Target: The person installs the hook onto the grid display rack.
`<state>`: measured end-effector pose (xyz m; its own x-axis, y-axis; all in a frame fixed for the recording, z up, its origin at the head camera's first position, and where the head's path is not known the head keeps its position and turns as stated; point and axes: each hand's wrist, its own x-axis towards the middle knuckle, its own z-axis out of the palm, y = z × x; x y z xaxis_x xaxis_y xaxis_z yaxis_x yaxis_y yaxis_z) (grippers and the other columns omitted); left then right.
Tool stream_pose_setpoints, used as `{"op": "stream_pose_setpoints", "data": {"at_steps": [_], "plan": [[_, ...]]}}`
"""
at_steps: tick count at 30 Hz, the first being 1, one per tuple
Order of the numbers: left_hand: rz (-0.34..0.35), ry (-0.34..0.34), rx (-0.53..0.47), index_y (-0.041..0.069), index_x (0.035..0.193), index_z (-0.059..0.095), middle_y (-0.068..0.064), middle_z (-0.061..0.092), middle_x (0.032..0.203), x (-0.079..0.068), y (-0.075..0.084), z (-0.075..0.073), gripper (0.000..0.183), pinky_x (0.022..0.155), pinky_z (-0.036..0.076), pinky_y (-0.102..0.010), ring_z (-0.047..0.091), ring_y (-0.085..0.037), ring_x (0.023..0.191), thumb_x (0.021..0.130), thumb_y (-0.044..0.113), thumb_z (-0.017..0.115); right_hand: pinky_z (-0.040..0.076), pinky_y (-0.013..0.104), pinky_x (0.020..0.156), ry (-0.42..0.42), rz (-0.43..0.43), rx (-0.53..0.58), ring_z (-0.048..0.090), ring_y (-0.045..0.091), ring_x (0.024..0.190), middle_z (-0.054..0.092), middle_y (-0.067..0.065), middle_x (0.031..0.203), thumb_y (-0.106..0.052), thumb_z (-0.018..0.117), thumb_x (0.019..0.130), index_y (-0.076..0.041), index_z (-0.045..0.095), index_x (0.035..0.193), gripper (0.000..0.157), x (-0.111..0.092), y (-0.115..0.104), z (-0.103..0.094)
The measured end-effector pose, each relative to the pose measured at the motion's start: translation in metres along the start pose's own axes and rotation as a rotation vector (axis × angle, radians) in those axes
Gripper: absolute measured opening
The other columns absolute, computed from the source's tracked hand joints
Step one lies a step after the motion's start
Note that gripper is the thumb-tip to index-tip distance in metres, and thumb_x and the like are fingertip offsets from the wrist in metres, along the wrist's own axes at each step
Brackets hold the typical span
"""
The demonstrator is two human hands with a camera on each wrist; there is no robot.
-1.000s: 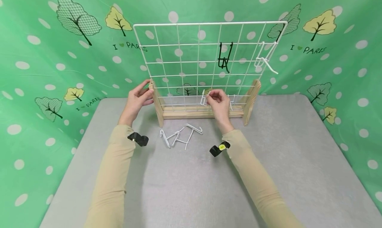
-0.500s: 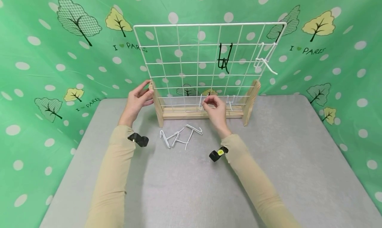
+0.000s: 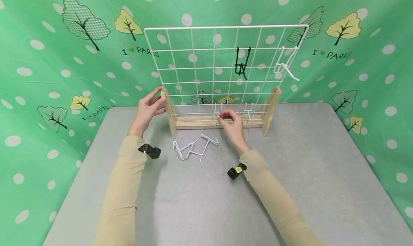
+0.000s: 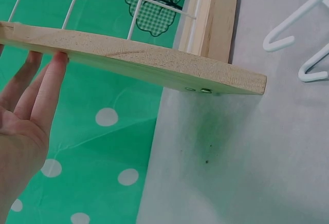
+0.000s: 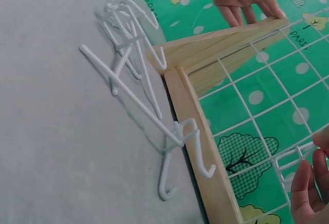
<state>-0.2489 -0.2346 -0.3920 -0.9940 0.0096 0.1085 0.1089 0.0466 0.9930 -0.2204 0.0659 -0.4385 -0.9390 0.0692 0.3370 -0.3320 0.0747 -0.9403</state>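
A white wire grid panel point(image 3: 214, 67) stands upright in a wooden stand, its left side post point(image 3: 169, 113) beside my left hand point(image 3: 146, 110). The left fingers reach up along that post's outer side, fingertips point(image 4: 60, 59) against the wood in the left wrist view. My right hand point(image 3: 233, 126) pinches a white wire hook point(image 5: 294, 158) between thumb and fingers, low on the grid. Part of the hook is hidden by the fingers. Just right of it another white hook point(image 3: 248, 112) hangs on the lower wires.
Several loose white hooks point(image 3: 190, 148) lie on the grey table point(image 3: 193, 203) before the stand. Higher on the grid hang a black hook point(image 3: 241, 64) and a white hook point(image 3: 284, 65). Behind is a green dotted curtain point(image 3: 96, 70).
My right hand has moved down and slightly left with the white hook, which now sits lower against the grid. The left hand stays at the post.
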Motion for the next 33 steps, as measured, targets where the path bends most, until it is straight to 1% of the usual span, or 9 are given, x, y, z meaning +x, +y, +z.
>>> {"op": "stream_pose_setpoints", "data": {"at_steps": [2, 6, 11, 14, 17, 21, 24, 28, 33], "plan": [[-0.001, 0.002, 0.006, 0.018, 0.144, 0.048, -0.027, 0.044, 0.141, 0.000, 0.000, 0.000, 0.055, 0.079, 0.058, -0.029, 0.067, -0.014, 0.093, 0.093, 0.022, 0.067, 0.051, 0.042, 0.082, -0.002, 0.008, -0.002, 0.057, 0.018, 0.081, 0.065, 0.023, 0.089, 0.010, 0.066, 0.083, 0.013, 0.065, 0.093, 0.010, 0.001, 0.011, 0.000], [0.001, 0.002, 0.008, 0.018, 0.144, 0.048, -0.027, 0.044, 0.141, 0.000, -0.001, 0.000, 0.055, 0.079, 0.058, -0.029, 0.067, -0.015, 0.095, 0.093, 0.023, 0.067, 0.051, 0.025, 0.074, -0.010, 0.042, -0.005, 0.057, 0.015, 0.081, 0.065, 0.019, 0.091, 0.007, 0.068, 0.084, 0.010, 0.066, 0.093, 0.011, -0.003, 0.016, -0.002], [-0.003, 0.003, 0.016, 0.019, 0.144, 0.048, -0.026, 0.044, 0.141, 0.001, -0.002, 0.000, 0.055, 0.080, 0.058, -0.030, 0.067, -0.016, 0.096, 0.093, 0.024, 0.068, 0.051, 0.018, 0.074, -0.023, 0.069, 0.003, 0.058, 0.015, 0.080, 0.065, 0.019, 0.093, 0.009, 0.068, 0.083, 0.011, 0.065, 0.095, 0.012, -0.009, 0.020, -0.002], [-0.002, 0.002, 0.015, 0.019, 0.144, 0.049, -0.026, 0.044, 0.141, 0.001, -0.001, 0.000, 0.055, 0.080, 0.058, -0.030, 0.067, -0.016, 0.096, 0.093, 0.024, 0.068, 0.050, 0.017, 0.075, -0.034, 0.075, -0.005, 0.058, 0.017, 0.080, 0.065, 0.023, 0.094, 0.010, 0.067, 0.083, 0.013, 0.064, 0.095, 0.013, -0.014, 0.023, -0.002], [-0.001, 0.000, 0.012, 0.019, 0.144, 0.049, -0.027, 0.044, 0.141, 0.000, -0.001, -0.001, 0.055, 0.080, 0.058, -0.030, 0.067, -0.015, 0.095, 0.093, 0.023, 0.068, 0.049, 0.020, 0.075, -0.051, 0.065, -0.006, 0.058, 0.024, 0.081, 0.064, 0.028, 0.094, 0.012, 0.065, 0.083, 0.015, 0.063, 0.095, 0.013, -0.018, 0.022, -0.003], [-0.003, 0.001, 0.016, 0.019, 0.144, 0.049, -0.027, 0.044, 0.141, 0.000, -0.002, -0.001, 0.055, 0.080, 0.058, -0.029, 0.067, -0.015, 0.093, 0.093, 0.024, 0.068, 0.050, 0.025, 0.076, -0.065, 0.048, 0.007, 0.058, 0.030, 0.080, 0.062, 0.033, 0.094, 0.016, 0.063, 0.081, 0.019, 0.061, 0.095, 0.015, -0.026, 0.006, -0.004], [-0.005, 0.002, 0.017, 0.020, 0.144, 0.049, -0.026, 0.044, 0.141, 0.000, -0.002, -0.001, 0.055, 0.080, 0.058, -0.029, 0.067, -0.015, 0.094, 0.093, 0.024, 0.068, 0.051, 0.024, 0.076, -0.072, 0.058, 0.001, 0.059, 0.028, 0.080, 0.061, 0.033, 0.094, 0.017, 0.062, 0.080, 0.020, 0.059, 0.096, 0.016, -0.032, -0.006, -0.004], [-0.008, 0.001, 0.018, 0.020, 0.144, 0.049, -0.026, 0.044, 0.142, 0.000, -0.001, -0.001, 0.055, 0.080, 0.058, -0.030, 0.067, -0.017, 0.096, 0.092, 0.025, 0.068, 0.051, 0.022, 0.076, -0.091, 0.083, 0.007, 0.059, 0.026, 0.080, 0.061, 0.033, 0.095, 0.017, 0.061, 0.080, 0.020, 0.059, 0.097, 0.017, -0.038, -0.010, -0.005], [-0.011, 0.001, 0.026, 0.021, 0.144, 0.048, -0.025, 0.044, 0.142, 0.000, -0.001, -0.001, 0.056, 0.081, 0.057, -0.030, 0.067, -0.019, 0.099, 0.093, 0.026, 0.068, 0.051, 0.029, 0.080, -0.142, 0.096, 0.053, 0.057, 0.032, 0.085, 0.059, 0.035, 0.097, 0.018, 0.061, 0.082, 0.021, 0.058, 0.098, 0.017, -0.044, -0.014, -0.005]]}}
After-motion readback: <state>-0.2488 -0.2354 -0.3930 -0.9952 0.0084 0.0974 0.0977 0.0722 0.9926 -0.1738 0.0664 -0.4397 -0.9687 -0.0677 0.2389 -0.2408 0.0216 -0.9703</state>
